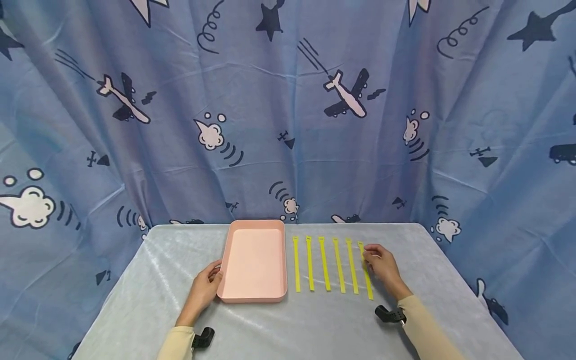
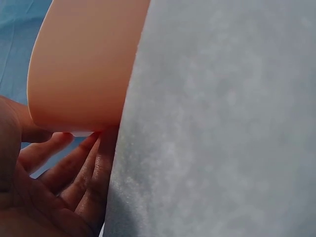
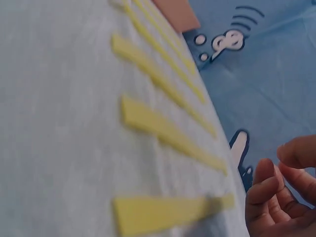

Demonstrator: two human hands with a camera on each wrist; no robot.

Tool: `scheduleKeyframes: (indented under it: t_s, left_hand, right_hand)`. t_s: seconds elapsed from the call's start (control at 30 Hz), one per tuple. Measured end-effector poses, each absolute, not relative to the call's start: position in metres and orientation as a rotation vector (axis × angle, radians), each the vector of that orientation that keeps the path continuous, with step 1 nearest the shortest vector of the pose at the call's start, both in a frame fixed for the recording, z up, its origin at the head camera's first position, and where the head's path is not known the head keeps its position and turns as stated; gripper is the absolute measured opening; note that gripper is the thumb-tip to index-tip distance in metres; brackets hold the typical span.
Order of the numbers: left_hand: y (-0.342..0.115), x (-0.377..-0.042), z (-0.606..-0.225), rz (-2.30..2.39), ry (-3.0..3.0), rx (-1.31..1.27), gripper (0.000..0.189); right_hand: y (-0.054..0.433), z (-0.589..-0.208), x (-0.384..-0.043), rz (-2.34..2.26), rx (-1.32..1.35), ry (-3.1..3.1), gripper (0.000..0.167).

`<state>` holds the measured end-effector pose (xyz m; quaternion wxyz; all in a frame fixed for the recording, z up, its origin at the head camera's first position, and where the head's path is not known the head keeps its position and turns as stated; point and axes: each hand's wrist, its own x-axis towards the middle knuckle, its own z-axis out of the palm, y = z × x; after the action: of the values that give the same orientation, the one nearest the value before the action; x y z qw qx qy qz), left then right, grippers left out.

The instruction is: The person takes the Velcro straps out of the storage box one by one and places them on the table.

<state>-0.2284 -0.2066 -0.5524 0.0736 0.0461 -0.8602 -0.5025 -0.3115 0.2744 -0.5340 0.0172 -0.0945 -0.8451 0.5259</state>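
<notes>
My left hand (image 1: 206,287) is at the left side of a shallow pink tray (image 1: 254,299). In the left wrist view its fairly straight fingers (image 2: 74,173) touch the tray's outer wall, with the thumb up near the rim. Right of the tray lie several yellow straps (image 1: 325,265), flat and side by side, each with a wider slotted head at the far end. My right hand (image 1: 381,262) hovers at the head end of the rightmost strap (image 1: 368,282). A gap shows between its thumb and bent fingers in the right wrist view, with nothing in it.
A pale grey cloth covers the table (image 1: 310,330). Right behind its far edge hangs a blue patterned curtain (image 1: 288,125). On each wrist is a black camera mount (image 1: 390,315). The straps stand slightly apart from each other and from the tray.
</notes>
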Motion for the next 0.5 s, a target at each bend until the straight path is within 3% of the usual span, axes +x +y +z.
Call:
scheduleKeyframes:
  t_s: [0.5]
  left_hand:
    - [-0.213, -0.227, -0.532, -1.246, -2.639, 0.127, 0.043]
  right_hand:
    - [0.247, -0.510, -0.296, 1.671, -0.118, -2.638, 0.033]
